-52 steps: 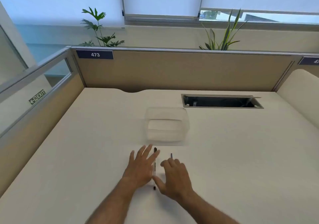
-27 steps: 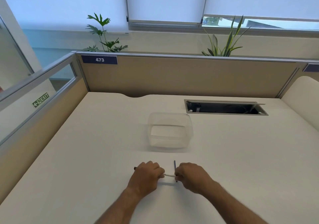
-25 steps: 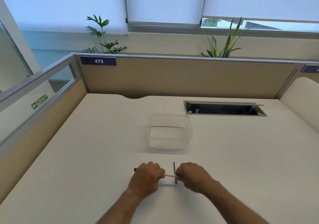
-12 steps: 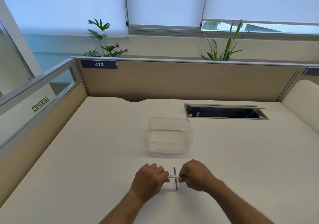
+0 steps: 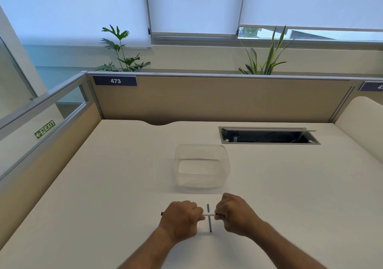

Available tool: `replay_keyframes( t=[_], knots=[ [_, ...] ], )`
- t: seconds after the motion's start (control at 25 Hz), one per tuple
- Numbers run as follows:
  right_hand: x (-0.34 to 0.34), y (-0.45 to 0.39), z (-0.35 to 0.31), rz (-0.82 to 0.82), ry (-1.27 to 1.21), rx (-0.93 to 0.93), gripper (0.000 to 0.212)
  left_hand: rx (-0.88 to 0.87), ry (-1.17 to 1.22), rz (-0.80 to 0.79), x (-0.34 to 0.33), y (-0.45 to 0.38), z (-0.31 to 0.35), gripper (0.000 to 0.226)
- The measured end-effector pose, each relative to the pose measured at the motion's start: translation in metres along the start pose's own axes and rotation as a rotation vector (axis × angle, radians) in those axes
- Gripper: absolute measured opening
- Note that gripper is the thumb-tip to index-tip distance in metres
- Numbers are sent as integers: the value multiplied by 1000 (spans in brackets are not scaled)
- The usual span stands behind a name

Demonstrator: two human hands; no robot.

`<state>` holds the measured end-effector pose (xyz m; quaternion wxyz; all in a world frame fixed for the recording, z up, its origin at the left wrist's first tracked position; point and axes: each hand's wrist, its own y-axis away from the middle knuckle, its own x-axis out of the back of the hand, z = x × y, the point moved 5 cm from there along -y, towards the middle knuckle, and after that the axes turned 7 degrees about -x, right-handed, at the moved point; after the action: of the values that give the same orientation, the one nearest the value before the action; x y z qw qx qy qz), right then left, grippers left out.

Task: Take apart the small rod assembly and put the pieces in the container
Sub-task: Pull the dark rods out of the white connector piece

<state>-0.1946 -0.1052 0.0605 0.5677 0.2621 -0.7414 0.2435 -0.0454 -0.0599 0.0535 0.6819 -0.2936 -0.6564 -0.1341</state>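
Note:
A small white rod with dark ends runs sideways between my two fists, just above the desk. My left hand is closed around its left part, and a dark tip pokes out past that fist. My right hand grips the right end. A thin dark rod lies on the desk beneath, pointing away from me. The clear plastic container stands a short way beyond both hands and looks to hold nothing.
A white desk is walled by tan partitions at the back and left. An open cable slot sits at the back right. A padded white divider rises at the right edge.
Both hands went from lying flat over the rods to gripping the white rod by its ends, lifted crosswise. Over the last second my hands have drifted slightly apart, and more white rod shows.

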Motion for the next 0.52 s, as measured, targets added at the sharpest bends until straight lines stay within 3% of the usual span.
replay_keyframes(
  t=[0.16,0.36,0.52],
  knots=[
    [1,7,1,73,-7,59,19,12,59,-57,-1,-3,0,22],
    [3,12,0,87,-1,72,19,49,101,-135,-12,-7,-2,34],
    [-7,7,7,-116,-11,-58,15,-16,72,-164,-9,-9,-1,27]
  ],
)
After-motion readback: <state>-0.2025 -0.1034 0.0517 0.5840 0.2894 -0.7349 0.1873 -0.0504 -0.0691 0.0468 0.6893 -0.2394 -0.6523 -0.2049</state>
